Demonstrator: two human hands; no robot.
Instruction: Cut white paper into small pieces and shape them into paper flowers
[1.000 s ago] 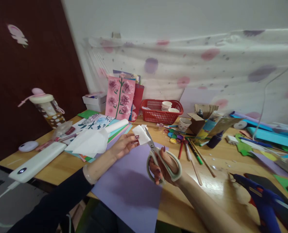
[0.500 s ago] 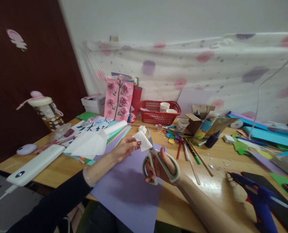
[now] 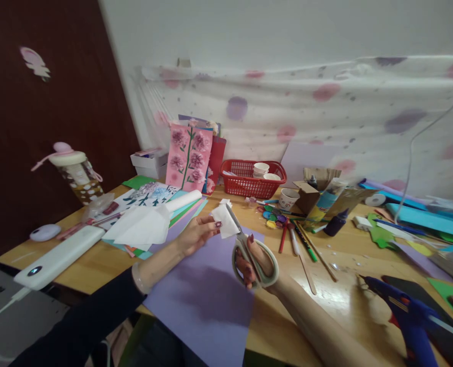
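Note:
Between the fingertips of my left hand (image 3: 196, 234) is a small white piece of paper (image 3: 226, 223), held up over the table. My right hand (image 3: 255, 260) grips a pair of scissors (image 3: 270, 257) with pale handles, fingers through the loops. The scissor blades lie along the right edge of the white paper, nearly closed together. Below both hands a purple sheet of paper (image 3: 207, 300) lies at the table's front edge and hangs a little over it.
A red basket (image 3: 232, 188) with paper cups stands at the back, near a pink flower card (image 3: 180, 173). Left lie white sheets (image 3: 144, 227) and a white power bank (image 3: 63, 255). Pens, a paint palette (image 3: 274, 216) and a blue glue gun (image 3: 405, 306) are on the right.
The scissors have gone from spread to nearly closed at the paper's edge, and their handles have come together. My left hand keeps its hold on the paper. The whole view shifts slightly.

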